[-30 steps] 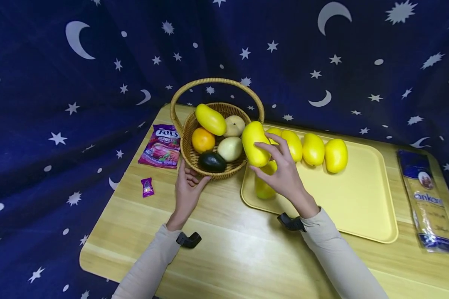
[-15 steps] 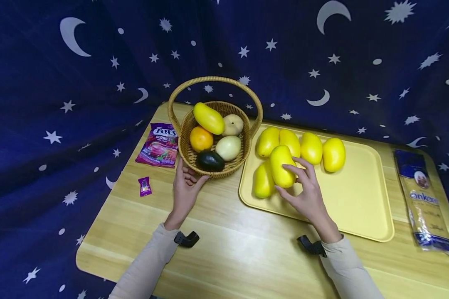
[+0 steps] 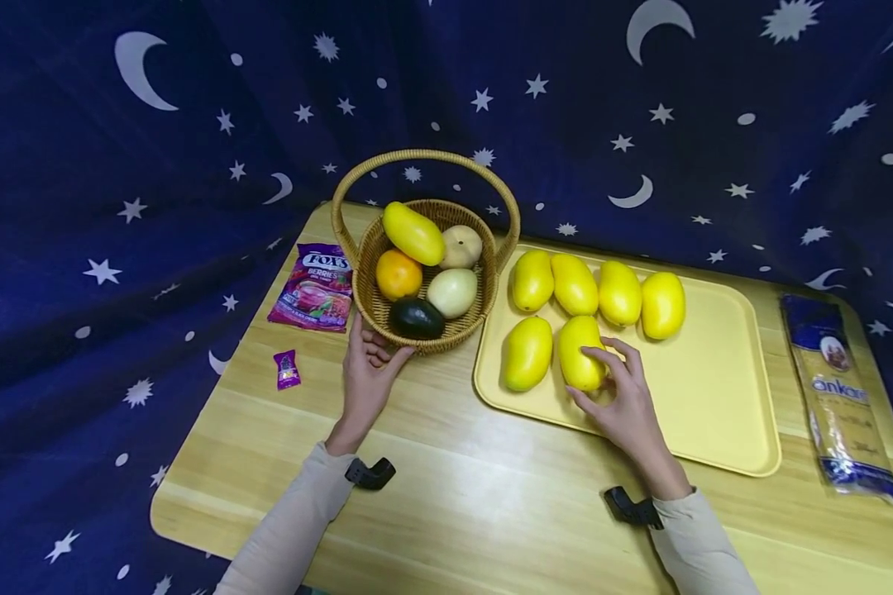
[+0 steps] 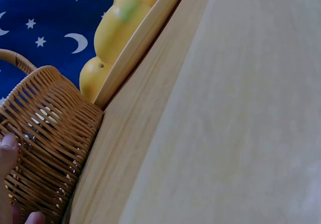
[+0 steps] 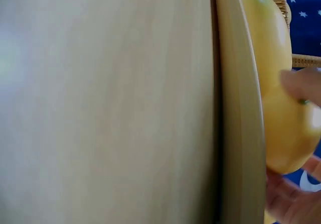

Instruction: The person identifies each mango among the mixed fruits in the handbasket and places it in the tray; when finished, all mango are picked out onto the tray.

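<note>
My right hand [image 3: 628, 401] pinches a yellow mango [image 3: 579, 351] between thumb and fingers, low over the front part of a yellow tray [image 3: 707, 388]. Just left of it lies another mango [image 3: 528, 354], and several more mangoes [image 3: 620, 293] form a row along the tray's back. In the right wrist view the thumb [image 5: 303, 86] is on the held mango [image 5: 288, 128]. My left hand [image 3: 366, 384] holds the front left side of a wicker basket [image 3: 484, 326]. Inside the basket are a mango [image 3: 413, 233], an orange [image 3: 398, 275], a dark avocado [image 3: 417, 319], and two pale round fruits [image 3: 452, 293].
A purple candy bag [image 3: 314, 287] lies left of the basket, with a small wrapped candy [image 3: 286, 369] in front of it. Right of the tray lies a blue-and-clear pasta packet [image 3: 841, 397]. A tall basket handle [image 3: 426, 154] arches up before a dark blue starry curtain [image 3: 216, 165].
My right hand has carried the mango from beside the basket rightward and down to the tray's front, right of the other front mango. The left hand has stayed at the basket.
</note>
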Motion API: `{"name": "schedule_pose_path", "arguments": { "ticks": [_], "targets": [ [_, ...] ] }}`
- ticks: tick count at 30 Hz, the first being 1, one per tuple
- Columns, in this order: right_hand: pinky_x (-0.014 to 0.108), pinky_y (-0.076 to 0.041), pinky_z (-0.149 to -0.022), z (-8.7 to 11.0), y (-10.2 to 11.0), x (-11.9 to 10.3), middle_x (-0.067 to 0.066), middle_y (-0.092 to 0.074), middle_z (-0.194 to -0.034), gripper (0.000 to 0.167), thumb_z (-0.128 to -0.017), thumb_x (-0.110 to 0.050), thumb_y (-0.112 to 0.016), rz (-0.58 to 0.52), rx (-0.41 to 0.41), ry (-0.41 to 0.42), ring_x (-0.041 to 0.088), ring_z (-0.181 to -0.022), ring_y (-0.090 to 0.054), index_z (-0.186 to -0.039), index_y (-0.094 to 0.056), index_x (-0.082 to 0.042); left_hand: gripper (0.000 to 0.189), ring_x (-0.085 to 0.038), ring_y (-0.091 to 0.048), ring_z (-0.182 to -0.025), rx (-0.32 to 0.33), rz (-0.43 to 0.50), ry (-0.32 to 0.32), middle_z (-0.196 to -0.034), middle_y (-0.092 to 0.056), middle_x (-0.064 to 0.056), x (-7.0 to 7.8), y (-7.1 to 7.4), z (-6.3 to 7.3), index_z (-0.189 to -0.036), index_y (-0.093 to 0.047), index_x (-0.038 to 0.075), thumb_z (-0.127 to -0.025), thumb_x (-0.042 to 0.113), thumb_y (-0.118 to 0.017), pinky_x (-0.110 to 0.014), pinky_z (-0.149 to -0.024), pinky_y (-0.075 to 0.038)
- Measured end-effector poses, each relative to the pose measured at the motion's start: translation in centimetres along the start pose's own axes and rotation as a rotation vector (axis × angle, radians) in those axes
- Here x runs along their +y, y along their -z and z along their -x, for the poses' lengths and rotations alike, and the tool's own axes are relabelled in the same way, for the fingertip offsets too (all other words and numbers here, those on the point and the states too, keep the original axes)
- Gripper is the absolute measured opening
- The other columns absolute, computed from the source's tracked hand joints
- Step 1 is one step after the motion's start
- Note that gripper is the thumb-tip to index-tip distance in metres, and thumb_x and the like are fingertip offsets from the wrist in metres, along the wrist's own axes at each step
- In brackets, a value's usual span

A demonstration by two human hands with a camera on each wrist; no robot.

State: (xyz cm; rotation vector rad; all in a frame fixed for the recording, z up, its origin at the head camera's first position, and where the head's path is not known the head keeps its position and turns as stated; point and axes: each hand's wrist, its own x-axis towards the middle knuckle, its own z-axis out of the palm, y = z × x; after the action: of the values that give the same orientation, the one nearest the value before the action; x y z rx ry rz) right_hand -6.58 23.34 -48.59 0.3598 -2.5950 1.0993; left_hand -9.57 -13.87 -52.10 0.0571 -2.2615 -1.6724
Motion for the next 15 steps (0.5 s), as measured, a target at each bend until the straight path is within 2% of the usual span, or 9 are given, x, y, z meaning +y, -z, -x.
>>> {"name": "schedule_pose_path", "arguments": {
  "ticks": [4, 9, 12, 15],
  "targets": [
    [0.011, -0.041, -0.073, 0.4, -0.01, 0.21, 0.021, -0.04, -0.138, 0.065, -0.066, 0.0, -0.088, 0.038, -0.034, -0.028, 0.025, -0.101, -0.052, -0.124, -0.061, -0.009, 0.094, -0.018, -0.055, -0.076, 0.0, -0.003, 0.0, -0.1, -0.055, -0.009, 0.22, -0.06, 0.05, -0.156, -0.023, 0.022, -0.081, 0.037, -0.08, -0.019, -0.064, -0.045],
    [0.035, -0.045, -0.083, 0.47, 0.07, -0.02, 0.017, -0.039, -0.14, 0.066, -0.067, -0.008, -0.09, 0.105, -0.079, -0.039, 0.032, -0.11, -0.053, -0.125, -0.06, -0.013, 0.095, -0.018, -0.055, -0.075, 0.0, -0.004, 0.003, -0.099, -0.055, -0.009, 0.35, -0.05, 0.07, -0.156, -0.023, 0.021, -0.081, 0.037, -0.08, -0.019, -0.063, -0.045],
    [0.051, -0.047, -0.085, 0.44, 0.06, -0.11, 0.018, -0.038, -0.14, 0.064, -0.069, -0.009, -0.089, 0.097, -0.093, -0.046, 0.036, -0.112, -0.054, -0.126, -0.059, -0.014, 0.096, -0.019, -0.055, -0.074, 0.003, 0.001, 0.003, -0.098, -0.055, -0.009, 0.35, 0.0, 0.07, -0.156, -0.022, 0.021, -0.081, 0.037, -0.08, -0.02, -0.063, -0.045],
    [0.055, -0.047, -0.083, 0.49, 0.15, -0.11, 0.019, -0.039, -0.14, 0.057, -0.075, -0.01, -0.084, 0.091, -0.087, -0.046, 0.038, -0.111, -0.054, -0.126, -0.06, -0.014, 0.096, -0.02, -0.055, -0.074, 0.005, 0.001, 0.001, -0.098, -0.055, -0.009, 0.36, -0.05, 0.11, -0.156, -0.022, 0.022, -0.081, 0.037, -0.08, -0.02, -0.062, -0.045]
  ]
}}
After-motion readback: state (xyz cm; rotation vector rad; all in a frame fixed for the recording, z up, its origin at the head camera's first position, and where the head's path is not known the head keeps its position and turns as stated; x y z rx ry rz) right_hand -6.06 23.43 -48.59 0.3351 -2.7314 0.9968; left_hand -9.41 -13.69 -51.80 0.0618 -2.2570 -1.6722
